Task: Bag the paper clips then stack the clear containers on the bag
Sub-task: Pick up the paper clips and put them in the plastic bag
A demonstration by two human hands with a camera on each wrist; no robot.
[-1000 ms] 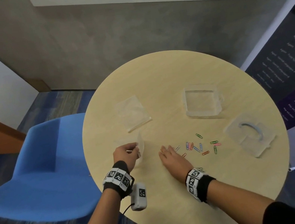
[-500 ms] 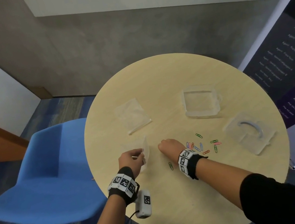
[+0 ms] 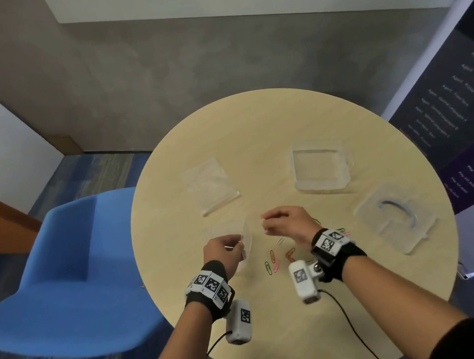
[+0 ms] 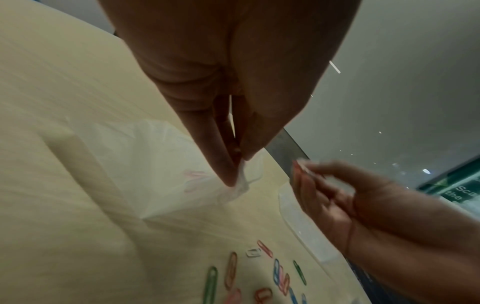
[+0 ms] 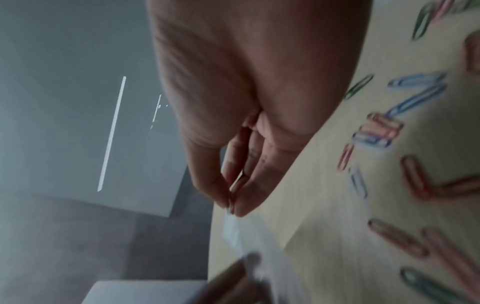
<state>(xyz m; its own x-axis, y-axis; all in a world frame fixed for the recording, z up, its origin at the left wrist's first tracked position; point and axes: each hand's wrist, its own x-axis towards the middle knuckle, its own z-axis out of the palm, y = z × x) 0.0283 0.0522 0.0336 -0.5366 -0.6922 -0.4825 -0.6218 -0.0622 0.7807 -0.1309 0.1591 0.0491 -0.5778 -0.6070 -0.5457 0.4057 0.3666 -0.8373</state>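
Note:
My left hand (image 3: 238, 244) pinches the raised mouth edge of a small clear bag (image 3: 229, 234) that lies on the table; in the left wrist view the bag (image 4: 145, 160) holds a pink clip (image 4: 193, 179). My right hand (image 3: 265, 224) hovers just right of the bag mouth and pinches a pale paper clip (image 5: 235, 186) between thumb and fingertips. Several coloured paper clips (image 3: 274, 261) lie loose on the table below and under my right wrist. A clear container (image 3: 320, 166) stands at the far right, and a second clear container (image 3: 394, 218) with a curved handle shape lies nearer right.
A second clear bag (image 3: 211, 185) lies flat behind the held one. The round wooden table (image 3: 252, 132) has a blue chair (image 3: 65, 273) at its left and a dark banner (image 3: 471, 112) at its right. Camera cables hang from both wrists.
My right hand lifted off the table and moved left and up to the bag mouth with a pale clip pinched. Several clips now lie nearer to me. My left hand kept its hold.

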